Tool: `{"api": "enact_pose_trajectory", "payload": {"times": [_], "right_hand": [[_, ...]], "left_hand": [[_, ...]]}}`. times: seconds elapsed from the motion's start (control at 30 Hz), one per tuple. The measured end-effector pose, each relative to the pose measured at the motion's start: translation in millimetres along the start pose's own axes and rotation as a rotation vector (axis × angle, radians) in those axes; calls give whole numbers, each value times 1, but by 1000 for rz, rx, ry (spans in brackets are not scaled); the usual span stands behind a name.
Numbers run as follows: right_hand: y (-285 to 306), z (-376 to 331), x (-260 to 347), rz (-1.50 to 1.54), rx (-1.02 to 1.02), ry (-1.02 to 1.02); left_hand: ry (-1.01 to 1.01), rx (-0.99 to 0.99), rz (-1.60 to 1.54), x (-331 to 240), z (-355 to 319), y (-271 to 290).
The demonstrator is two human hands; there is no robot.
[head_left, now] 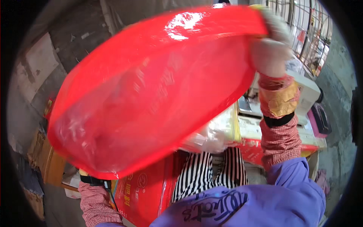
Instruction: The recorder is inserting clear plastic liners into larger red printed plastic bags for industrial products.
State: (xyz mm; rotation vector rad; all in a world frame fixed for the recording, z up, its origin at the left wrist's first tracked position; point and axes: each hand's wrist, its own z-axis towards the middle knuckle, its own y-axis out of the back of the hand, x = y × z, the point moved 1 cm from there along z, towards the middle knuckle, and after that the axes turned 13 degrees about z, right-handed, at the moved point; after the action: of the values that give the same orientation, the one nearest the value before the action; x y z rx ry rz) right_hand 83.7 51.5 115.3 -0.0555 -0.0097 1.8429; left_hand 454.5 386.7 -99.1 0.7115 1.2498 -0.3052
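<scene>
A large red plastic bag (159, 94), partly see-through in its middle, billows across most of the head view. At its upper right corner my right hand (270, 55), in a pale glove and smeared by motion, is closed on the red edge. My left forearm, in a red checked sleeve (97, 200), reaches up to the bag's lower left corner. The bag covers my left hand, so its fingers are hidden. Clear plastic bags (213, 132) lie above my lap, below the red bag's lower edge.
A white sewing machine (308, 92) stands on a table at the right, with a pink and black box (319, 119) beside it. Red printed plastic (145, 189) lies by my striped trousers. A wooden piece of furniture (53, 162) is at the left; a barred window (308, 30) at upper right.
</scene>
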Motion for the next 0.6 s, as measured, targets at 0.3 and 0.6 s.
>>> {"api": "enact_pose_trajectory", "payload": {"times": [0.3, 0.6], "right_hand": [[103, -259, -37, -639, 708, -1285], [158, -285, 64, -705, 688, -1530]], "left_hand": [[128, -9, -63, 28, 10, -12], [153, 243, -112, 37, -76, -43]]}}
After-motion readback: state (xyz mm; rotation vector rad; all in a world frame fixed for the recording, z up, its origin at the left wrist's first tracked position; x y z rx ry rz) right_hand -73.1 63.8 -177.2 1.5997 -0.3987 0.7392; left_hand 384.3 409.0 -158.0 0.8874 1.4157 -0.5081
